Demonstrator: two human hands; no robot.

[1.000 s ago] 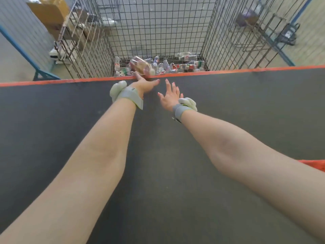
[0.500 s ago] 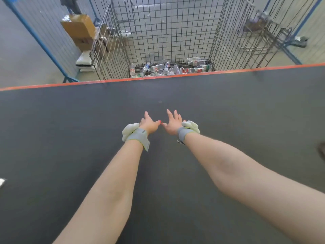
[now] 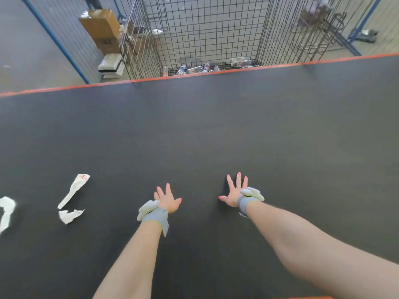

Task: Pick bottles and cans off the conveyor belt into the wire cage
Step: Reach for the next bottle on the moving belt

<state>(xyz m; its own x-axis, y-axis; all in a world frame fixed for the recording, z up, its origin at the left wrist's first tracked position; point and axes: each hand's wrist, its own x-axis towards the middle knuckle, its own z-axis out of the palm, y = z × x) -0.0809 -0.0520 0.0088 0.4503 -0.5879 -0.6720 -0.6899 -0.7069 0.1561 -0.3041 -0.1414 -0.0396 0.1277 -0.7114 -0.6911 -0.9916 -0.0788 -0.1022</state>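
From the head view, beyond the orange far edge [image 3: 194,74] of the dark grey conveyor belt [image 3: 216,130], the black wire cage [image 3: 207,29] stands straight ahead of both hands and well apart from them. Clear plastic bottles [image 3: 194,69] lie on their sides along its floor, just past the belt's edge, their long axes pointing various ways. No bottle or can shows on the belt itself, so nothing is in reach to pick.

The left hand [image 3: 167,199] and right hand [image 3: 234,194] hover low over the near part of the belt, palms down, fingers spread and straight, holding nothing. Each wrist carries a grey band with a pale padded piece. The right hand sits slightly farther forward.

To the left of the hands lie torn white paper scraps [image 3: 73,190], the longest running diagonally. The left hand is nearer them, but they are not the task's things. The next pick probably waits on whatever the belt brings.

Around the cage is a grey concrete floor with a brown cardboard box [image 3: 100,23] to its left, more mesh panels and blue posts [image 3: 56,39].
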